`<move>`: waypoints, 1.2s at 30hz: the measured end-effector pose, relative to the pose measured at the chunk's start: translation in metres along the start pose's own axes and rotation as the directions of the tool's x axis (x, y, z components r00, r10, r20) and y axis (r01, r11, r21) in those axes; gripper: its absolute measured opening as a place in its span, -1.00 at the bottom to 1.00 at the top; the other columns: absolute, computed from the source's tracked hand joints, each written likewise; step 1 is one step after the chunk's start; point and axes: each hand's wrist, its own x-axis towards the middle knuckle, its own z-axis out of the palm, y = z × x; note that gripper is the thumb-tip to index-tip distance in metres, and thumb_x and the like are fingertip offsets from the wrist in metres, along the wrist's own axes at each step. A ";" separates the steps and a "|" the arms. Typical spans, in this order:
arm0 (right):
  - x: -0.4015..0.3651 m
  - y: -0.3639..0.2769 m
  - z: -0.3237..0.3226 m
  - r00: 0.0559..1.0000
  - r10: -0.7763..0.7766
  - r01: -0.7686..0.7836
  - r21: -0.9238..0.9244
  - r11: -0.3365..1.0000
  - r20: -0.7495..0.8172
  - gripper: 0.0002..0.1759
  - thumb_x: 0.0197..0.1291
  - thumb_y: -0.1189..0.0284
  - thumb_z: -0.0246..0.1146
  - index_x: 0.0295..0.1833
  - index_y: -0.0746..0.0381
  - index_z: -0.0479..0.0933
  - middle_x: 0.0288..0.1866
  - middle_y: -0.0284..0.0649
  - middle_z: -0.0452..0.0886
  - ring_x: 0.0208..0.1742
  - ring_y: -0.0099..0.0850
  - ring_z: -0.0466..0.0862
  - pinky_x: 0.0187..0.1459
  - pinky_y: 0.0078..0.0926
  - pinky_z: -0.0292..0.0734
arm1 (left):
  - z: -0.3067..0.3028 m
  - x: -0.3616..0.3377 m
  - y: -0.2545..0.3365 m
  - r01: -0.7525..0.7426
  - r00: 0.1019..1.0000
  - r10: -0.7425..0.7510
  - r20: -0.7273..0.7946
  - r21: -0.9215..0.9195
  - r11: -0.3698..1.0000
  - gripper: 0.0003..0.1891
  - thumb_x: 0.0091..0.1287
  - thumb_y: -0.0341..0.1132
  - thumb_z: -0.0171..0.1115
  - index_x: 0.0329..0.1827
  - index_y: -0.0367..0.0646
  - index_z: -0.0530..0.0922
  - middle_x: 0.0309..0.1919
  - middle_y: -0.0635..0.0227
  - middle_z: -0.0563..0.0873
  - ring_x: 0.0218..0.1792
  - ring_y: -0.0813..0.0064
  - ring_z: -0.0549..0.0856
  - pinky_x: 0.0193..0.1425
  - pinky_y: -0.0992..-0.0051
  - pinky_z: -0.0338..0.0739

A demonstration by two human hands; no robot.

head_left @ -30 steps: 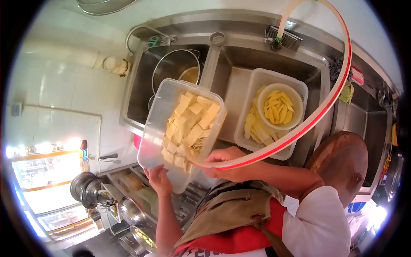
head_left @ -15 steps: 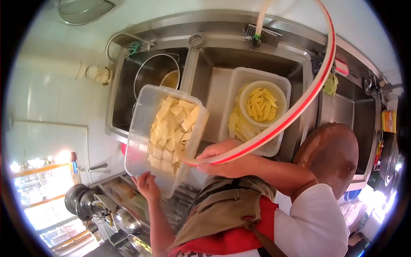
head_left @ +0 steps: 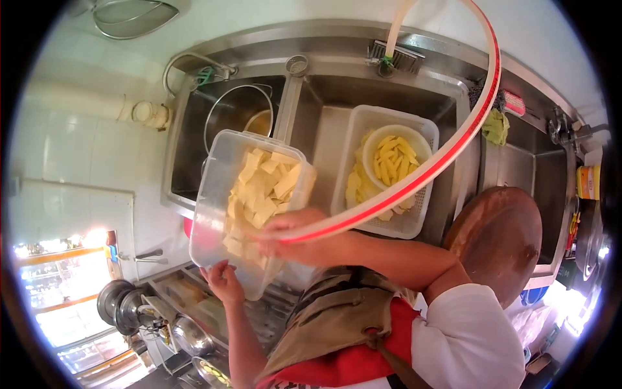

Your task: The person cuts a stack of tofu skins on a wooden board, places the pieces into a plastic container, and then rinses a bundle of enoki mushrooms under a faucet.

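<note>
My right hand (head_left: pixel 298 237) is closed round a clear hose with a red stripe (head_left: pixel 414 182), its end over a translucent plastic tub (head_left: pixel 210 178). Pale flat cut pieces (head_left: pixel 262 185) lie inside the tub, which tilts over the front edge of the sinks. At the tub's near left corner, my left hand (head_left: pixel 224 282) grips the wall with its fingers. To the right, a white perforated basket (head_left: pixel 343 188) stands in the middle sink. It holds more yellowish pieces and a round white bowl (head_left: pixel 369 159) of yellow strips (head_left: pixel 396 159).
A large metal pot (head_left: pixel 223 113) stands in the left sink (head_left: pixel 184 155). At the right, a round brown board (head_left: pixel 495 243) leans against the sink edge. A green cloth (head_left: pixel 496 126) and a pink-white brush (head_left: pixel 514 102) lie behind it. Metal pans (head_left: pixel 129 308) stand at the lower left.
My right hand has moved left and slightly up with the hose, so that it now overlaps the pieces in the tub. My left hand and the tub have barely moved.
</note>
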 end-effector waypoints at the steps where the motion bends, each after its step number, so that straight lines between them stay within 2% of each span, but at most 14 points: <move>1: -0.002 -0.002 -0.003 0.979 0.189 -0.176 0.143 0.974 -0.076 -0.67 0.22 0.25 0.33 -0.03 0.25 0.64 -0.31 -0.32 0.71 -0.27 -0.66 0.63 -0.23 -0.59 0.55 | 0.000 0.000 0.001 0.007 1.000 -0.007 -0.013 0.026 1.000 -0.88 0.23 -0.44 0.09 -0.28 -0.20 0.61 -0.51 0.38 0.68 -0.30 0.36 0.66 0.58 0.06 -0.13; 7: -0.062 -0.003 -0.064 0.991 -0.038 0.036 -0.023 0.999 -0.127 -0.67 0.12 0.39 0.42 -0.02 0.31 0.64 -0.28 -0.25 0.72 -0.28 -0.54 0.68 -0.21 -0.52 0.61 | -0.001 0.005 0.025 -0.044 0.998 0.039 -0.055 -0.095 0.995 -0.88 0.23 -0.46 0.08 -0.31 -0.20 0.60 -0.53 0.38 0.64 -0.32 0.38 0.64 0.58 0.02 -0.14; 9: -0.101 -0.007 -0.102 0.912 0.325 -0.214 0.387 0.897 -0.248 -0.67 0.04 0.48 0.46 -0.06 0.36 0.64 -0.32 -0.17 0.71 -0.36 -0.46 0.69 -0.30 -0.46 0.64 | 0.008 -0.001 -0.004 0.031 0.997 -0.042 -0.061 -0.185 0.982 -0.88 0.24 -0.46 0.06 -0.31 -0.20 0.60 -0.53 0.39 0.64 -0.33 0.39 0.63 0.58 0.03 -0.14; 12: -0.153 0.041 -0.153 0.782 0.329 -0.027 0.499 0.866 -0.530 -0.86 0.06 0.54 0.32 -0.27 0.38 0.58 -0.50 -0.15 0.60 -0.59 -0.49 0.50 -0.59 -0.54 0.35 | 0.007 -0.002 -0.006 0.048 0.997 -0.055 -0.049 -0.123 0.991 -0.87 0.25 -0.47 0.03 -0.32 -0.19 0.58 -0.53 0.39 0.62 -0.32 0.39 0.63 0.58 0.04 -0.14; 16: -0.187 0.111 -0.174 0.245 0.657 -0.379 0.553 0.742 -0.713 -0.92 0.08 0.48 0.25 -0.35 0.27 0.55 -0.54 -0.31 0.52 -0.59 -0.54 0.45 -0.57 -0.58 0.30 | 0.006 0.000 -0.001 -0.004 0.998 0.001 -0.056 -0.044 0.999 -0.88 0.24 -0.47 0.03 -0.33 -0.19 0.57 -0.53 0.39 0.60 -0.33 0.38 0.62 0.59 0.04 -0.15; 19: -0.187 0.174 -0.163 -0.053 0.717 0.017 0.717 0.697 -0.695 -0.89 0.12 0.41 0.26 -0.36 0.20 0.48 -0.54 -0.35 0.44 -0.58 -0.54 0.44 -0.59 -0.57 0.30 | 0.005 0.001 0.010 0.017 0.997 -0.023 -0.068 -0.091 0.996 -0.88 0.23 -0.47 0.03 -0.34 -0.19 0.56 -0.54 0.39 0.59 -0.33 0.36 0.61 0.59 0.05 -0.15; 25: -0.037 0.166 -0.185 0.464 0.462 -0.258 0.384 0.887 -0.756 -0.70 0.19 0.37 0.25 -0.05 0.36 0.52 -0.22 -0.20 0.60 -0.24 -0.40 0.64 -0.22 -0.48 0.52 | -0.001 -0.002 0.003 -0.032 0.998 0.031 -0.055 -0.011 0.999 -0.82 0.22 -0.49 0.02 -0.17 -0.22 0.56 -0.26 0.19 0.60 -0.08 0.20 0.57 0.53 0.07 0.01; 27: 0.043 0.135 -0.225 0.471 0.161 -0.376 -0.032 0.926 -0.867 -0.60 0.15 0.36 0.26 0.02 0.41 0.51 -0.17 -0.17 0.61 -0.19 -0.37 0.64 -0.14 -0.50 0.51 | 0.001 -0.005 0.005 -0.093 0.975 0.109 -0.191 0.091 0.992 -0.72 0.20 -0.48 0.03 -0.03 -0.23 0.55 -0.04 0.08 0.57 0.11 0.08 0.50 0.48 0.07 0.09; 28: 0.074 0.180 -0.260 0.446 -0.383 -0.378 -0.558 0.739 -0.809 -0.56 0.10 0.36 0.27 0.04 0.43 0.50 -0.16 -0.08 0.63 -0.20 -0.31 0.65 -0.09 -0.39 0.52 | 0.000 -0.005 0.006 -0.078 0.974 0.104 -0.203 0.130 0.988 -0.65 0.18 -0.47 0.05 0.06 -0.24 0.52 0.09 0.05 0.49 0.21 0.02 0.41 0.45 0.08 0.13; 29: 0.100 0.173 -0.292 0.557 -0.370 -0.489 -0.654 0.578 -0.744 -0.54 0.09 0.39 0.25 0.08 0.42 0.49 -0.09 0.05 0.64 -0.23 -0.22 0.66 -0.07 -0.27 0.53 | -0.004 -0.006 0.006 -0.039 0.970 0.080 -0.228 0.182 0.983 -0.56 0.16 -0.46 0.06 0.15 -0.24 0.49 0.23 0.02 0.40 0.30 -0.04 0.33 0.42 0.09 0.16; 30: 0.115 0.176 -0.318 0.801 -0.129 -0.579 -0.812 0.080 -0.584 -0.69 0.10 0.38 0.24 -0.08 0.35 0.57 -0.15 0.01 0.66 -0.21 -0.18 0.67 -0.13 -0.20 0.54 | 0.002 -0.007 0.003 0.010 0.949 0.021 -0.313 0.096 0.995 -0.46 0.11 -0.48 0.06 0.25 -0.24 0.41 0.26 0.05 0.37 0.32 0.03 0.33 0.44 0.14 0.15; 31: 0.127 0.178 -0.343 0.931 0.130 -0.279 -0.895 -0.349 -0.341 -0.79 0.11 0.38 0.24 -0.23 0.28 0.65 -0.22 -0.02 0.69 -0.20 -0.15 0.69 -0.20 -0.13 0.56 | 0.012 -0.015 -0.008 0.214 0.924 -0.256 -0.283 -0.170 0.962 -0.39 0.07 -0.53 0.07 0.30 -0.25 0.34 0.24 0.06 0.38 0.31 0.05 0.34 0.43 0.16 0.17; 34: 0.178 0.234 -0.415 0.928 0.172 -0.292 -0.933 -0.212 -0.330 -0.78 0.20 0.39 0.15 -0.17 0.23 0.67 -0.36 -0.19 0.63 -0.32 -0.30 0.62 -0.36 -0.27 0.51 | 0.014 -0.022 0.009 0.414 0.875 -0.376 -0.305 0.070 0.907 -0.39 0.04 -0.51 0.16 0.26 -0.28 0.35 0.08 -0.03 0.44 0.16 -0.02 0.41 0.31 0.15 0.31; 36: 0.173 0.255 -0.451 0.837 0.053 -0.481 -0.687 0.545 -0.544 -0.77 0.23 0.38 0.15 -0.10 0.24 0.62 -0.46 -0.32 0.49 -0.44 -0.44 0.48 -0.45 -0.42 0.39 | 0.026 -0.019 0.009 0.471 0.825 -0.481 -0.298 -0.108 0.875 -0.40 0.11 -0.42 0.21 0.28 -0.30 0.34 0.09 -0.10 0.45 0.14 -0.07 0.45 0.26 0.13 0.36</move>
